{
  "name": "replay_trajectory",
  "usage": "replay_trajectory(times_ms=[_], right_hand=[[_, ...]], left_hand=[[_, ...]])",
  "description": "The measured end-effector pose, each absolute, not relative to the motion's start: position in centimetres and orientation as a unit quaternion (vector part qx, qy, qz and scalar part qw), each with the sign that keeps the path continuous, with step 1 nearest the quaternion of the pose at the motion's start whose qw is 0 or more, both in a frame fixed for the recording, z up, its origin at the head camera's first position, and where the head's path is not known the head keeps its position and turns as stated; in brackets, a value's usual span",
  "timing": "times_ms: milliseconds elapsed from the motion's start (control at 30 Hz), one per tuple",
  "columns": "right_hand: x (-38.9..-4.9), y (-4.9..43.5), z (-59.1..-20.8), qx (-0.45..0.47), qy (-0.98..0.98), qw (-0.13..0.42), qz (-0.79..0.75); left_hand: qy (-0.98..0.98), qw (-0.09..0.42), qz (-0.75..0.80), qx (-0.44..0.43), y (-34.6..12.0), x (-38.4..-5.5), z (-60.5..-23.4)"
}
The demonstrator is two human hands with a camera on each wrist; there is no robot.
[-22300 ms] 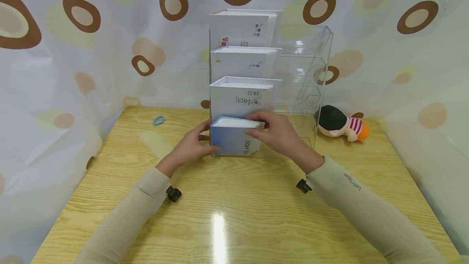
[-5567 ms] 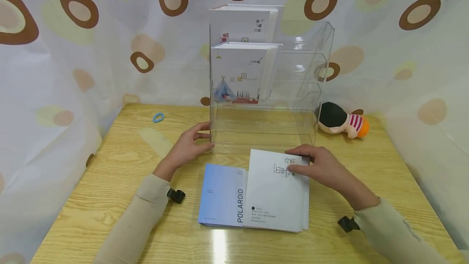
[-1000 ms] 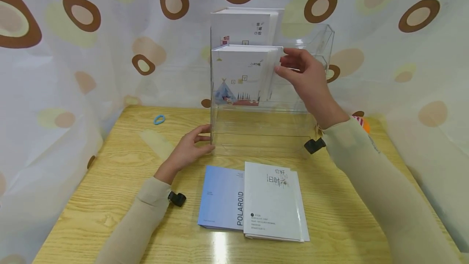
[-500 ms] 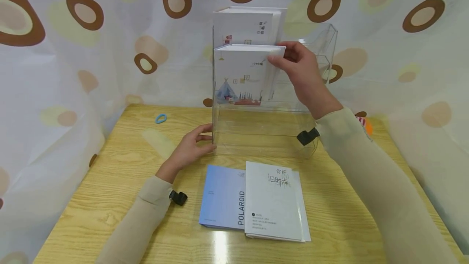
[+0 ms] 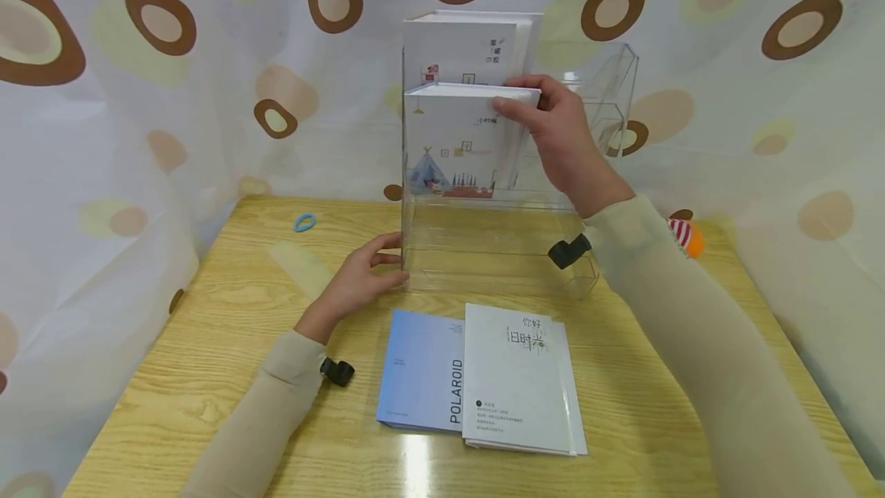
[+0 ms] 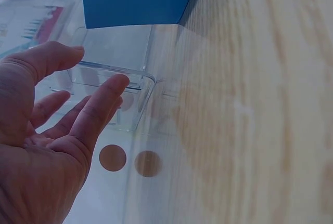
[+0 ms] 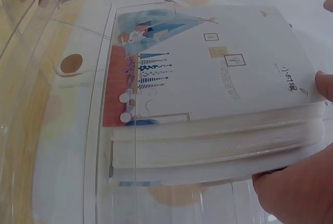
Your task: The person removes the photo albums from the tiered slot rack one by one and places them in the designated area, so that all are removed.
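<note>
My right hand (image 5: 563,133) pinches the top right corner of a white photo album (image 5: 452,144), thumb on the front cover and fingers behind. That album, with a blue tent picture, stands in a middle tier of a clear acrylic rack (image 5: 501,253). In the right wrist view its thick page edges (image 7: 218,143) face the camera. Lower down, my left hand (image 5: 354,277) touches the rack's left side with extended, spread fingers (image 6: 99,109). Another white album (image 5: 456,44) stands in the tier behind. A blue POLAROID album (image 5: 418,375) lies on the table beside a white album (image 5: 518,390).
The white album on the table overlaps the blue one's right edge, with another white edge showing beneath it. A blue ring (image 5: 305,222) lies at the back left. Behind my right sleeve, a plush toy (image 5: 684,237) is partly hidden. A patterned curtain (image 5: 228,121) hangs behind the table.
The POLAROID and a white album have come out of the rack's lower tiers onto the table. Over the last second my right hand has moved left onto the tent album's corner; the left stays put.
</note>
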State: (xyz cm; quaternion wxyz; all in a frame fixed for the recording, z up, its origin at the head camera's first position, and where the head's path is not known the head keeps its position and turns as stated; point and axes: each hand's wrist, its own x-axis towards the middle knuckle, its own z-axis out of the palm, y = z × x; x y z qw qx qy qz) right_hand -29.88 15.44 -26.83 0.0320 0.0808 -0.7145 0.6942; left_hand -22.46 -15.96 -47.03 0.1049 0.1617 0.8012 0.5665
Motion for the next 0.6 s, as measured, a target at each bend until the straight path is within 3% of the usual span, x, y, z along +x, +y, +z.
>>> replay_trajectory(times_ms=[600], right_hand=[[-29.9, 14.3, -27.2, 0.069, -0.668, 0.065, 0.738]], left_hand=[[0.801, 0.105, 0.566, 0.164, -16.0, -22.4, -47.0]])
